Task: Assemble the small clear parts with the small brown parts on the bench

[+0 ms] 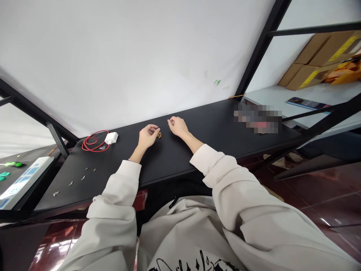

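My left hand (148, 136) is low over the black tabletop (172, 162), its fingers curled and drawn in toward the thumb. Right beside its fingertips lies a small pile of brown pieces (159, 134), too small to name and partly covered by the hand. My right hand (178, 126) is a little to the right of the pile, apart from it, with the fingers bent in to the thumb. Whatever either hand may be holding is hidden or too tiny to make out.
On the left lie a red cable (91, 143) with a white charger (111, 138) and several small pale bits (70, 183). A white power strip (26, 180) is farther left. A pixelated patch (258, 118) covers the right end. Black frame posts (259, 49) flank the table; cardboard boxes (304, 71) stand beyond.
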The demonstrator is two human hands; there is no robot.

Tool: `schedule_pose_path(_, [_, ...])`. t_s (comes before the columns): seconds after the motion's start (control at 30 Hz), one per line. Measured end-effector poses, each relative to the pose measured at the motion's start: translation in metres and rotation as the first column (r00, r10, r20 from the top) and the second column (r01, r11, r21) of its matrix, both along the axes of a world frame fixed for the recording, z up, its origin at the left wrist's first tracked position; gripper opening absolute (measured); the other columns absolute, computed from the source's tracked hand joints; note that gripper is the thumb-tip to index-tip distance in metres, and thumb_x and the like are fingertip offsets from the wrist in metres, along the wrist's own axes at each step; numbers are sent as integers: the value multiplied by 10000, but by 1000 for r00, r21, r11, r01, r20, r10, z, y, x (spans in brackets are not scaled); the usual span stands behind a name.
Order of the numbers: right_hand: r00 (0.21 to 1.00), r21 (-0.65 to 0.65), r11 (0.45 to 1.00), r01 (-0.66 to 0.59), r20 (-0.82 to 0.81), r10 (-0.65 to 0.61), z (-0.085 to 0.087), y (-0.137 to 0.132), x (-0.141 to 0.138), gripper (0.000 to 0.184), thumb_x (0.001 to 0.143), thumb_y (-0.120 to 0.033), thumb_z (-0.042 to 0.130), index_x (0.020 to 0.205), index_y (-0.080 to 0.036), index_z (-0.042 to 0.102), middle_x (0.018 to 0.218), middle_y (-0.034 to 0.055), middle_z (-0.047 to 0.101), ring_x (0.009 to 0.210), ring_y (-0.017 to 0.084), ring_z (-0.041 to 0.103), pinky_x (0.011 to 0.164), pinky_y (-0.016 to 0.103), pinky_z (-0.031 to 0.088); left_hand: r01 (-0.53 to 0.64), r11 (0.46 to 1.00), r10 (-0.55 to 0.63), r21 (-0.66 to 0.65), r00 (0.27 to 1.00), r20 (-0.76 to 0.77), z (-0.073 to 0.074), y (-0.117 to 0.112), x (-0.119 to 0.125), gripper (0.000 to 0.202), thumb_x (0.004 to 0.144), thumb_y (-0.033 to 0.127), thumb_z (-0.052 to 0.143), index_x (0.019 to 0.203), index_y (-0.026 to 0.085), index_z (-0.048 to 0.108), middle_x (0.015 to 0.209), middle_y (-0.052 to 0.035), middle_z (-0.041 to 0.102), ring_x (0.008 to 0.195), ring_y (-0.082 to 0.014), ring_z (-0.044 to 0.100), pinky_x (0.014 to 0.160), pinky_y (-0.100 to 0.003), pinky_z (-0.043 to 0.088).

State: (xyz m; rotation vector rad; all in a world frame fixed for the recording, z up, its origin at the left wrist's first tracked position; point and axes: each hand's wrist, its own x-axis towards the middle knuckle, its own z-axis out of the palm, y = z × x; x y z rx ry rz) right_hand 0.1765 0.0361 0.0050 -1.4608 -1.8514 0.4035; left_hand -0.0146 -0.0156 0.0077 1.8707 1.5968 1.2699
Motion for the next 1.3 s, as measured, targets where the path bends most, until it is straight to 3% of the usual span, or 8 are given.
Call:
schedule_pose_path(0.1, [965,-3,999,-41,258,41,-2,-3,-7,304,1026,-396,441,1087,-198,664,1122,124,657,911,246,659,842,367,487,-5,1000,4,-6,1000,-7,-1,1,0,294,809,425,700,988,193,726,770,-23,706,541,-113,580,554,-247,474])
schedule_pose_path(0.23, [918,-23,997,-78,388,80,-3,-7,-14,343,1040,-388,399,1202,-199,635,1186,149,630,955,275,667,864,396,492,-14,1000,14,-12,1000,-13,-2,2,-2,286,804,421,701,978,195,725,764,-24,709,541,-118,580,556,-250,476])
schedule_pose_path(0.4, [930,-1,993,-115,353,108,-3,-5,-10,330,1035,-394,410,1176,-207,643,1158,137,633,936,279,664,841,402,496,-7,1000,7,-12,1000,-14,-3,2,-3,278,807,420,699,973,199,725,762,-25,708,544,-122,584,568,-258,479])
schedule_pose_path(0.63, [985,4,999,41,167,-41,-7,16,5,386,1054,-425,349,1152,-196,645,1120,135,636,950,254,637,843,366,481,-15,1000,15,-15,1000,-19,-3,3,-3,267,806,415,701,962,200,724,766,-27,717,547,-127,588,585,-268,488])
schedule_pose_path(0.87, [946,0,1000,4,325,-3,-2,48,6,409,1045,-367,389,1358,-192,586,1247,190,634,1056,326,650,914,441,478,-12,999,11,-40,1000,-24,-4,2,-1,248,805,401,696,952,203,709,731,-9,698,571,-134,599,613,-270,496])
schedule_pose_path(1.0, [898,-125,992,23,438,35,6,61,-7,393,1037,-312,414,1268,-84,635,1233,267,642,1109,342,647,943,437,475,-20,999,17,-49,999,-47,-3,1,-1,234,813,391,697,956,206,705,747,-12,698,609,-143,615,639,-276,499])
schedule_pose_path(1.13, [891,-147,986,75,454,0,8,61,-10,392,1040,-284,401,1261,-51,625,1243,288,634,1125,332,647,951,421,475,-34,999,31,-41,996,-87,0,-1,1,205,813,362,708,945,205,711,758,-14,707,624,-141,612,664,-278,495])
schedule_pose_path(1.3, [898,-108,994,24,439,26,4,52,-3,398,1044,-311,374,1306,-93,579,1248,271,623,1136,359,638,956,466,466,-29,999,24,-43,995,-96,1,-3,4,178,819,334,709,937,201,714,746,-12,706,610,-131,597,651,-270,484])
